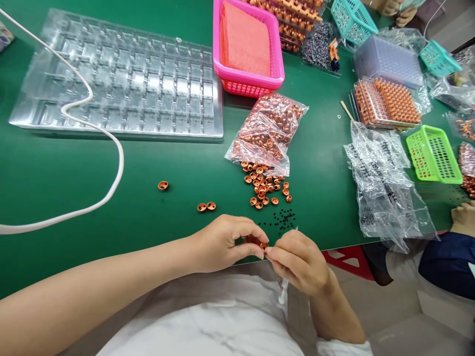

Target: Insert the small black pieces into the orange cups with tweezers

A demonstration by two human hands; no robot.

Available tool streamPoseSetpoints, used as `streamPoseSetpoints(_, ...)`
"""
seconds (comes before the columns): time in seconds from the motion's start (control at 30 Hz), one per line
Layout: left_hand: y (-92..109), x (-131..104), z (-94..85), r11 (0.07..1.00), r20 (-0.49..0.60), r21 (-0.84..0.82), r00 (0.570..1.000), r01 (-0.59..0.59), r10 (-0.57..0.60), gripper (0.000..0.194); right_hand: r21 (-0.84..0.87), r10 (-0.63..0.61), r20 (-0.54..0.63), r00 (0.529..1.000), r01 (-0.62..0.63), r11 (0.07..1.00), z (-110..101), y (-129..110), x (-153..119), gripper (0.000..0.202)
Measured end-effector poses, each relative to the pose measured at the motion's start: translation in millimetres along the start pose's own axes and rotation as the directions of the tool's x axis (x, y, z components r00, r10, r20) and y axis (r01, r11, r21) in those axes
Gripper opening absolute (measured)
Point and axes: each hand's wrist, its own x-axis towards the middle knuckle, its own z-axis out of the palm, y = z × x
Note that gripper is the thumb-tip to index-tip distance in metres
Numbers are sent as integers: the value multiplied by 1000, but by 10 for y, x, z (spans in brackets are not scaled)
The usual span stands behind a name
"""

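Observation:
Near the table's front edge, my left hand pinches a small copper-coloured cup between thumb and fingers. My right hand meets it from the right, its fingertips pressed together at the cup; a thin white stick shows below and above this hand. Just beyond the hands lie scattered tiny black pieces and a heap of copper-coloured cups, spilling from a clear bag. Two cups sit side by side to the left, and a single cup lies farther left.
Clear plastic trays lie at the back left, crossed by a white cable. A pink basket holds an orange-pink cloth. On the right are crumpled plastic bags, a green basket and another person's hand.

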Motion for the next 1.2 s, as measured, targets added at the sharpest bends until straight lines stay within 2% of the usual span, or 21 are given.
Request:
streamPoseSetpoints(0.1,11,-18,12,994,1,84,998,-63,63,13,-81,-55,53,997,59,995,-6,-8,13,29)
streamPoseSetpoints(0.27,-1,-46,49,983,19,152,995,-98,96,19,-140,-133,107,985,147,979,-25,-15,25,31)
streamPoseSetpoints(0.53,-25,-54,76,967,3,186,985,-173,175,11,-84,-138,132,982,150,985,-69,-25,119,27)
streamPoseSetpoints(0.77,-13,-55,87,969,-3,179,985,-168,172,12,-53,-151,120,981,159,986,-51,9,145,23)
streamPoseSetpoints(1.07,-39,-61,87,973,4,193,991,-129,131,15,-21,-121,235,965,129,991,-46,52,138,22)
streamPoseSetpoints(1.2,-21,-46,72,986,-1,153,998,-62,63,14,-31,-85,223,971,94,995,-23,74,120,16)
